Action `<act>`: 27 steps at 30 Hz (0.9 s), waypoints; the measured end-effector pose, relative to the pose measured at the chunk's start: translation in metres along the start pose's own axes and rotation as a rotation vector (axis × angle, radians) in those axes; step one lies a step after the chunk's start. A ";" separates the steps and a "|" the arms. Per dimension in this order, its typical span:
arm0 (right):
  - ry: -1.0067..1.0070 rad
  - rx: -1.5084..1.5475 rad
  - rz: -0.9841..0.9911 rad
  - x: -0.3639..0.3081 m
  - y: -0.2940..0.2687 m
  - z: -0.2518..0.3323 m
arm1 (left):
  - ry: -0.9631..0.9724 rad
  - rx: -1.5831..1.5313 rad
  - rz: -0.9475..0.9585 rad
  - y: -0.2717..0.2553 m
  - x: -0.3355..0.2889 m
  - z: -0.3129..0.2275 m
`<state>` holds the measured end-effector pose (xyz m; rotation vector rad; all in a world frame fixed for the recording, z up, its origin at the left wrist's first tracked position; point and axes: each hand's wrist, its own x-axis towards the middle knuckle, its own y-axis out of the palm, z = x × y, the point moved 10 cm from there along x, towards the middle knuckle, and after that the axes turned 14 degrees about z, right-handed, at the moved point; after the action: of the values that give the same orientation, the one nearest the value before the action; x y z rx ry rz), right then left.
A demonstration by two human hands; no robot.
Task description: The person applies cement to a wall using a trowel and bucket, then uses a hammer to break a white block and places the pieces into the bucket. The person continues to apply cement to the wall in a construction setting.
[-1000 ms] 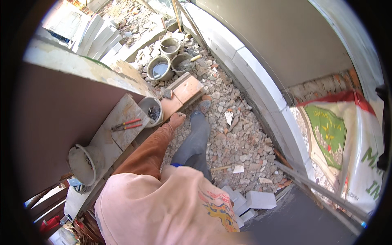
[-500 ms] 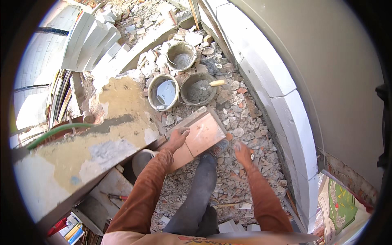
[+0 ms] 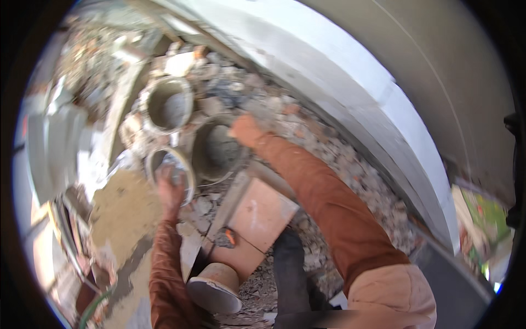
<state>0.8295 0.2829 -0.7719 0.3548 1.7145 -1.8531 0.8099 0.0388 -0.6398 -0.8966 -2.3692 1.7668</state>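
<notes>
Rubble [image 3: 342, 178] everywhere underfoot, a white block wall [image 3: 356, 82] sweeping along the right, pinkish slabs [image 3: 262, 213] lying just short of the buckets! Left arm reaches forward, the left hand [image 3: 171, 193] at the mouth of the pale bucket [image 3: 191, 181], too blurred to tell its grip. Right arm stretches up past the slabs; the right hand [image 3: 247, 131], fingers curled, is over the dark bucket's [image 3: 201, 154] rim, anything inside it hidden.
</notes>
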 end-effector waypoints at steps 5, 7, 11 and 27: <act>-0.005 0.096 -0.536 -0.123 -0.028 0.004 | 0.001 0.212 -0.058 -0.010 0.115 0.021; -0.016 0.275 -0.296 -0.136 0.004 -0.022 | 0.126 0.197 -0.096 -0.008 0.143 0.016; 0.100 0.389 -0.225 -0.179 0.031 -0.039 | -0.200 0.649 0.538 0.061 0.173 0.065; 1.018 1.242 0.051 -0.688 0.210 0.045 | -0.187 0.292 0.070 -0.084 0.194 -0.076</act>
<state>1.5058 0.3998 -0.5514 2.0404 0.6600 -2.6906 0.6426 0.1815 -0.5948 -0.8146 -2.1182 2.2388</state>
